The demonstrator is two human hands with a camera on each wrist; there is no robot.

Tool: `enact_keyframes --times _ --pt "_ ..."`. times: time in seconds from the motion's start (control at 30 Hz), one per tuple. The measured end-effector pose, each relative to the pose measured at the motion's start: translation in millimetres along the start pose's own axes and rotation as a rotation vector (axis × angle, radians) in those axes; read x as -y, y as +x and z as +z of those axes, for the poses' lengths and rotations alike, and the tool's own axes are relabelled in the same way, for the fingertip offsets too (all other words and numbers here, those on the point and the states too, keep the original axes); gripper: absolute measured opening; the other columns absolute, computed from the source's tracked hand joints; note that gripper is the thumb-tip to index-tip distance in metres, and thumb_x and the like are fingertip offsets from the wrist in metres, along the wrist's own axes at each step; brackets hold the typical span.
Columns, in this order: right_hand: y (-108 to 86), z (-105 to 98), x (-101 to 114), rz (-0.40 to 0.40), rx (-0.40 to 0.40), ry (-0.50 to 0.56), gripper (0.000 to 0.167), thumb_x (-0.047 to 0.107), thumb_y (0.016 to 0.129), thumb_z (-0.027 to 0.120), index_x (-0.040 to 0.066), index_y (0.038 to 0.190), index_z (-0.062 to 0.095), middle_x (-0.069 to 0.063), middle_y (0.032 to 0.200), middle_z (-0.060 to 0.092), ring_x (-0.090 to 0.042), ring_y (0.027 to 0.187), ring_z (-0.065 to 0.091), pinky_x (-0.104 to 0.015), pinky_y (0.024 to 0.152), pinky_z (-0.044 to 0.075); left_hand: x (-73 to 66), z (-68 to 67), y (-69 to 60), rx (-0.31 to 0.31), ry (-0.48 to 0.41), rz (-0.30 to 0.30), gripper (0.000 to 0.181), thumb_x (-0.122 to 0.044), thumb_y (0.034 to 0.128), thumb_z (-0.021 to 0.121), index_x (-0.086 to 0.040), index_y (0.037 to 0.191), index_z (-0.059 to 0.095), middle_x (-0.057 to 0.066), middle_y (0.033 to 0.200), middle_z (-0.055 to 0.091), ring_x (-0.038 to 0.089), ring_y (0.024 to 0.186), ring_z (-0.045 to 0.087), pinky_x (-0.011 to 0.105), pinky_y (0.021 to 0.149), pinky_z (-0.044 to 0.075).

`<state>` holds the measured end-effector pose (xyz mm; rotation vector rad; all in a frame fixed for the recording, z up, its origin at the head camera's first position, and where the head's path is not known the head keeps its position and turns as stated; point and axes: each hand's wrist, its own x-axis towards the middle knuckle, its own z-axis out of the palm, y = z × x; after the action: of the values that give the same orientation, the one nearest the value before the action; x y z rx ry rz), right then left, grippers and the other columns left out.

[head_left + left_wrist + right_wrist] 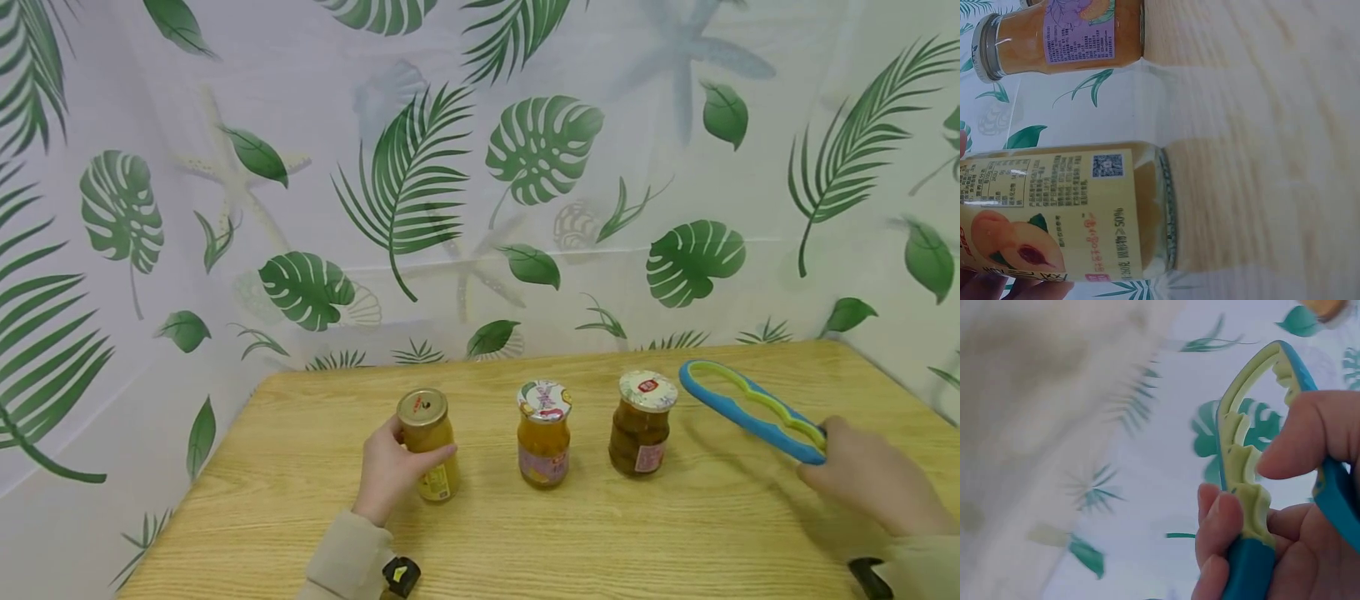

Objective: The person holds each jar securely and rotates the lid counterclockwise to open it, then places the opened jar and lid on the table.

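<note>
Beige-sleeved right hand [873,479] grips a blue-and-lime looped plastic tool [1250,506], whose swing could topple the white-lidded brown glass jar [637,437]; left hand [390,471] holds a gold-lidded, yellow-labelled glass jar [431,433] upright on the wood-grained table [525,542]

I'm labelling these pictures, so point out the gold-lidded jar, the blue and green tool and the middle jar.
Gold-lidded jar [1069,215]: left wrist view, on its yellow label.
Blue and green tool [756,427]: head view, on its lower blue side.
Middle jar [543,436]: head view, on the glass above its label.
</note>
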<state>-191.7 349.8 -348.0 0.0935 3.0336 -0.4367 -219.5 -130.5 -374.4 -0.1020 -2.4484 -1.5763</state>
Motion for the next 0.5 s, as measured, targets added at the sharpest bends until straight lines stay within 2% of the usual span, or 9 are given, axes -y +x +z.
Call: enact_keyframes --times 0.27,0.5 --pt "-20.2 -18.6 24.6 -0.022 -0.1 0.029 0.053 0.016 0.073 0.058 -0.022 0.1 0.033 -0.009 0.062 0.043 -0.019 0.048 0.038 -0.03 0.043 0.031 -1.7 1.2 -1.5 -0.001 0.012 0.017 0.052 -0.022 0.0625 0.081 -0.001 0.104 0.058 0.011 0.097 0.06 0.024 0.087 0.057 0.037 0.071 0.049" --pt "-40.5 -30.8 57.2 -0.082 -0.192 0.023 0.056 0.017 0.071 0.061 -0.019 0.107 0.035 -0.008 0.065 0.044 -0.02 0.051 0.039 -0.03 0.044 0.029 -9.4 6.9 -4.1 0.022 0.014 0.003 0.051 -0.024 0.0609 0.081 -0.005 0.103 0.059 0.007 0.095 0.061 0.021 0.089 0.057 0.036 0.074 0.048"
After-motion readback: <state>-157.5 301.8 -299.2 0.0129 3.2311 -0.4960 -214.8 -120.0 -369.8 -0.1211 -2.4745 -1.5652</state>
